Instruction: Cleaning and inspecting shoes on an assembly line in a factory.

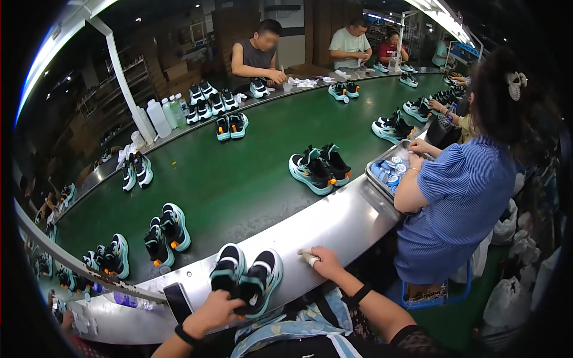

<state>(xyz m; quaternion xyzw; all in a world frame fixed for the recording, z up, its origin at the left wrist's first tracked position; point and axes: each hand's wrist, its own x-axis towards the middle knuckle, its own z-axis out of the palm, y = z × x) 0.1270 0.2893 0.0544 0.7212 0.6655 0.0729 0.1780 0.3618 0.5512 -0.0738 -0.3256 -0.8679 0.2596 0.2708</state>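
Note:
A pair of black sneakers (pixel 262 280) with mint-green soles and white details sits on the metal ledge in front of me, toes pointing away. My left hand (pixel 218 310) is closed at their heel end, its fingers at the collar of the shoes; part of the grip is hidden. To the right of the pair, my right hand (pixel 325 262) is over the bare metal, apart from the shoes. Its fingers stretch leftward, pale covers on the fingertips, and nothing shows in them. A dark phone (pixel 178 303) lies left of my left hand.
More sneaker pairs (pixel 319 170) stand on the green conveyor belt (pixel 239 173). At right, a person in a blue striped dress (pixel 465 185) reaches into a metal tray (pixel 385 173) of round blue-and-white pieces. Several people work across the belt. White bottles (pixel 158 118) stand at the far left edge.

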